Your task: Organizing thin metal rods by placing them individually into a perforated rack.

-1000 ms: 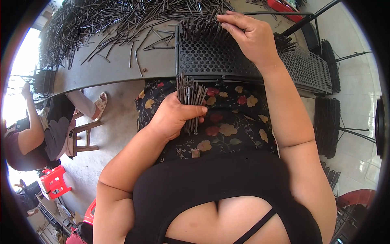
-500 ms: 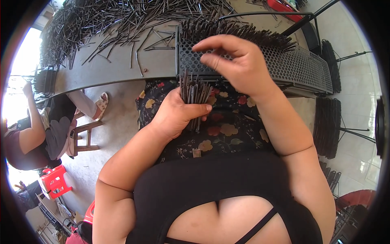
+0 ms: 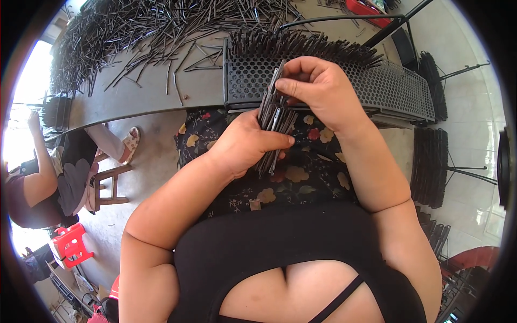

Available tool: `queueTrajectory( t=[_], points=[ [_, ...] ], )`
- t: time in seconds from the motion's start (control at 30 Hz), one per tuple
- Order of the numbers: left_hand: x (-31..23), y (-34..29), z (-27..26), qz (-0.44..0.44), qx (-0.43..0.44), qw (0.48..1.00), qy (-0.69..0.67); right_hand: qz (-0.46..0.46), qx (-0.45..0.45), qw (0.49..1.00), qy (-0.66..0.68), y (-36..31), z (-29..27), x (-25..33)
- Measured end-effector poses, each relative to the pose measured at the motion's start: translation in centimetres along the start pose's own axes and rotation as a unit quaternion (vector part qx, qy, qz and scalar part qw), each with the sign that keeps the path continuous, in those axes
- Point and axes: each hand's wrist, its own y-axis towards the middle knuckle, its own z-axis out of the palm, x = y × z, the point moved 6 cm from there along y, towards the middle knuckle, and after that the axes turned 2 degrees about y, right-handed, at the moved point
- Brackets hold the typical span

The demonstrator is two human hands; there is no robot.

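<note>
Head view, the only one. Landmark: the rack (image 3: 250, 81), black, pierced with holes.

Left hand (image 3: 245, 140) sits just nearer the body than the rack's left part, thumb and fingers clamped round a bundle (image 3: 276, 119) of thin dark rods. Bundle tilts, upper ends leaning in front of the rack's near edge, lower ends over the floral cloth (image 3: 296, 173).

Right hand (image 3: 315, 89) is over the near side of the rack. Thumb and forefinger curl toward each other at the bundle's upper ends; cannot tell whether they are clamped on a rod or only touching.

Progress, judged from how things lie: partway. Done: a thick band of standing rods (image 3: 307, 46) runs along the rack's far side, close-set, tips uneven. Left: the near side shows rows of holes with no rods in them, a wide strip running toward the rack's right end. Exact count of filled rows hidden by the crowding.

Stock looks ample: beyond the handful, a big loose pile (image 3: 161, 21) lies on the table (image 3: 129, 101), left of the rack and beyond it, rods crossing every way, a few strays nearer the rack.

Well left of the rack, a co-worker (image 3: 32, 196) sits by a similar dark cluster (image 3: 55, 112); detail too small to read.
</note>
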Motion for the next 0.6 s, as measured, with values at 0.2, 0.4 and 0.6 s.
queueTrajectory(
  t=[0.2,0.4,0.6],
  points=[
    [0.5,-0.1,0.0,-0.005,-0.027,0.999,0.038,-0.017,0.002,1.000,-0.015,-0.1,-0.4,-0.6],
    [1.1,-0.2,-0.1,-0.015,-0.036,0.998,0.049,-0.013,-0.023,0.997,0.067,-0.1,-1.1,-0.1],
    [1.0,-0.2,0.1,-0.010,-0.046,0.996,0.078,-0.014,-0.016,1.000,0.014,-0.3,-0.7,-0.7]
  ],
)
